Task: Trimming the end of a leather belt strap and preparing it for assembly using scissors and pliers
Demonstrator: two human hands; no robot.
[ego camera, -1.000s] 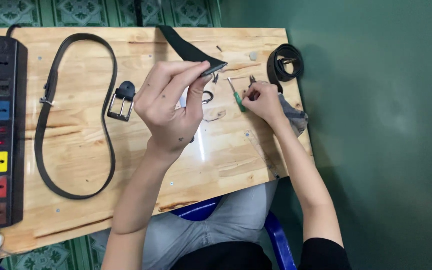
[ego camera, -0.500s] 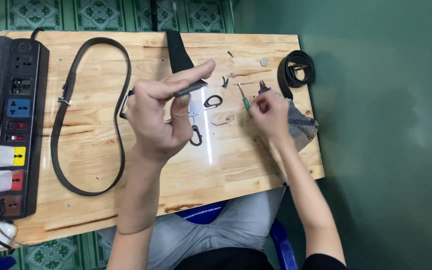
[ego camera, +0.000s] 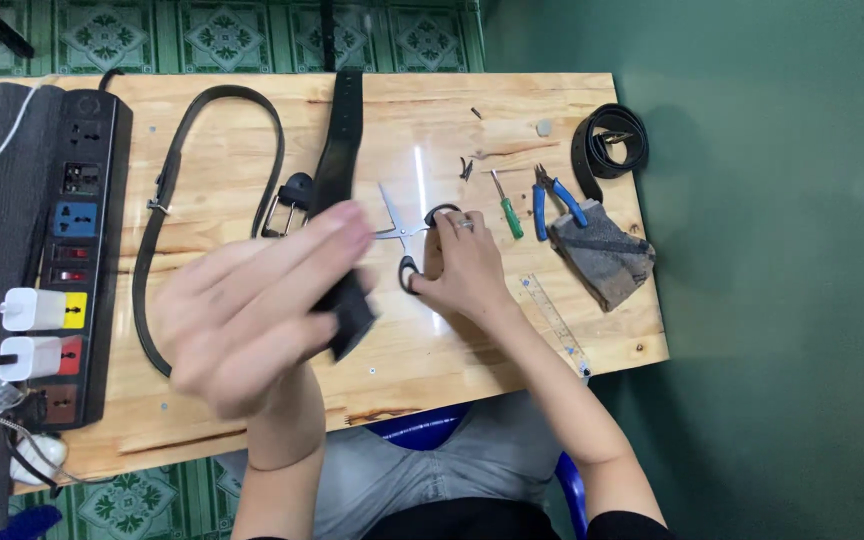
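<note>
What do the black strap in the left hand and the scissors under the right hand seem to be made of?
Black strap: probably leather or an imitation, matte and flexible, with punched holes near its far end. Scissors: shiny bare metal blades, apparently steel; the black handle loops look like plastic.

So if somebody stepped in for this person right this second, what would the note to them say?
Left hand: raised and blurred, closed on the end of a black belt strap that runs away across the table.
Right hand: resting on the black-handled scissors, fingers at the loops, scissors flat on the wood.
Green screwdriver and blue pliers lie set down just right of them.
Strap looks uncut; scissors not lifted.
</note>
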